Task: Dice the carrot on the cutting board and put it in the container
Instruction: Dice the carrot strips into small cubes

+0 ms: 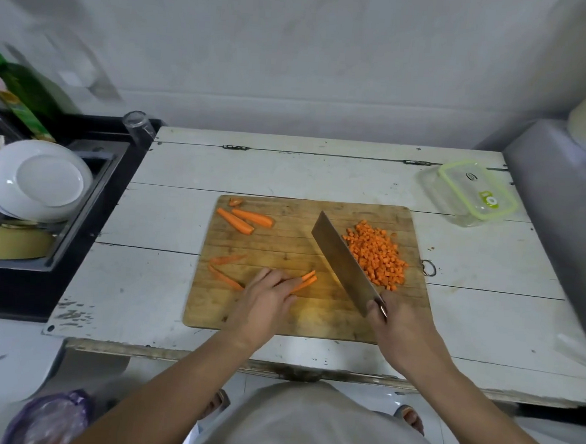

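Note:
A wooden cutting board [278,320] lies in the middle of the white table. On its right side sits a heap of diced carrot [377,254]. My right hand [396,326] grips the handle of a cleaver [342,259], whose blade leans against the left of the heap. My left hand [266,297] presses flat on a few carrot sticks [307,280] near the board's middle. Two carrot pieces [245,219] lie at the board's far left, and thin strips [225,269] lie left of my hand. The clear container with a green-rimmed lid [471,195] stands at the table's far right.
A black dish rack [90,195] with white plates [37,180] and a yellow bowl stands left of the table. A clear glass [138,126] and a green bottle [21,92] are behind it. A grey surface [560,210] borders the table on the right.

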{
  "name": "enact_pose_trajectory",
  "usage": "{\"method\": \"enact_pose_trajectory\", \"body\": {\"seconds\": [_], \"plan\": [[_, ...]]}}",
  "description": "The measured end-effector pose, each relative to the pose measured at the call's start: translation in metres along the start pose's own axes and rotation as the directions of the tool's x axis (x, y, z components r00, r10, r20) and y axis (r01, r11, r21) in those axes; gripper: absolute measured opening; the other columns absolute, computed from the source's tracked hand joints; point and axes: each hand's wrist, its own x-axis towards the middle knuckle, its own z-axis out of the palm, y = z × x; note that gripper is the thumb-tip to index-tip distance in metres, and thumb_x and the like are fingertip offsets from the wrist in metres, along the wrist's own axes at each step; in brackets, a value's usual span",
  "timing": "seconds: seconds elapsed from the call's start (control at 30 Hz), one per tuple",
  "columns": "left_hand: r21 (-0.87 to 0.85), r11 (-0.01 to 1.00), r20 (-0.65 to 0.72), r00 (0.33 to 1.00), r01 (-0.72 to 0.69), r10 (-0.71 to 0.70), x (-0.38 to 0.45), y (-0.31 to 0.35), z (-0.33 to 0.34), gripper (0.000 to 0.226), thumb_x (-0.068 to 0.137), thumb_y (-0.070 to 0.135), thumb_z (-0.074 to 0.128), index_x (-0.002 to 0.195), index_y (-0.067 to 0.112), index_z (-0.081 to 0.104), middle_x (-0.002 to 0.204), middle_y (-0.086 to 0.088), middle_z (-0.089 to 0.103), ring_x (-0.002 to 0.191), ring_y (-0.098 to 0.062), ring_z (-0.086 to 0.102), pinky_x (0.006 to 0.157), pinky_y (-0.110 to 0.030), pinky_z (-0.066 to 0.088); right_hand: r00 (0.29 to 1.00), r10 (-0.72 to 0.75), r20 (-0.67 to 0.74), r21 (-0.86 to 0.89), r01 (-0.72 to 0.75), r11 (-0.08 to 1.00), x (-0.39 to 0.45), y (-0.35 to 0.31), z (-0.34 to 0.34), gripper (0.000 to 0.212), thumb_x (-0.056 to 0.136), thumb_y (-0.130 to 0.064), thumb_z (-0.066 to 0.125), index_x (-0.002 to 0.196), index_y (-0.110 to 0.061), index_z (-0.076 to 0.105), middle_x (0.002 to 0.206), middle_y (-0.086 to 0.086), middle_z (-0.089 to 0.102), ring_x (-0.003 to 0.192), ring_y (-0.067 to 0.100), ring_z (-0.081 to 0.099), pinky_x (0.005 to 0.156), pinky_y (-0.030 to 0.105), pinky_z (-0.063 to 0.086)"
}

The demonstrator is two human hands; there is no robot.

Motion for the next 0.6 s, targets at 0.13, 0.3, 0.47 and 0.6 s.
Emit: {"method": "enact_pose_trajectory", "body": {"seconds": [0.13, 0.3, 0.47, 0.6], "plan": [[0.1, 0.991, -0.037, 0.995, -0.086, 0.09, 0.006, 0.013, 0.018, 0.046, 0.082, -0.002, 0.078, 0.125, 0.014, 0.072, 0.108, 0.001, 0.068, 0.095, -0.017, 0.054, 0.074, -0.031, 0.057, 1.0, -0.019, 0.002, 0.012, 0.019, 1.0, -0.009, 0.0, -0.001, 0.022, 0.104, -0.041, 0.041, 0.092, -0.026, 0.051, 0.071, -0.001, 0.06, 0.067, 0.022, 0.06, 0.06, 0.042, 0.051], [0.09, 0.991, -0.065, 0.993, -0.096, 0.102, 0.009, 0.016, 0.028, 0.037, 0.091, 0.001, 0.072, 0.127, 0.009, 0.07, 0.11, -0.003, 0.069, 0.094, -0.019, 0.054, 0.079, -0.034, 0.055, 0.998, -0.063, -0.024, -0.125, 0.06, 0.99, -0.022, -0.003, -0.005, 0.021, 0.105, -0.038, 0.039, 0.095, -0.024, 0.051, 0.072, -0.002, 0.059, 0.069, 0.025, 0.06, 0.056, 0.035, 0.042], [0.038, 0.993, -0.116, 0.986, -0.113, 0.117, 0.009, 0.016, 0.028, 0.022, 0.094, 0.004, 0.07, 0.116, 0.007, 0.075, 0.107, -0.004, 0.07, 0.094, -0.019, 0.057, 0.079, -0.034, 0.055, 0.998, -0.023, 0.065, -0.228, 0.037, 0.973, -0.022, -0.013, 0.01, 0.027, 0.107, -0.034, 0.036, 0.096, -0.019, 0.056, 0.08, 0.001, 0.063, 0.071, 0.024, 0.062, 0.052, 0.033, 0.042], [-0.045, 0.996, -0.17, 0.983, -0.072, 0.063, 0.006, 0.016, 0.03, 0.01, 0.092, 0.007, 0.074, 0.101, 0.006, 0.076, 0.1, -0.001, 0.073, 0.093, -0.018, 0.06, 0.081, -0.034, 0.055, 0.998, -0.056, -0.017, -0.147, 0.053, 0.988, 0.012, -0.026, 0.013, 0.02, 0.106, -0.032, 0.039, 0.097, -0.019, 0.052, 0.075, 0.0, 0.059, 0.066, 0.026, 0.055, 0.057, 0.036, 0.045]]}}
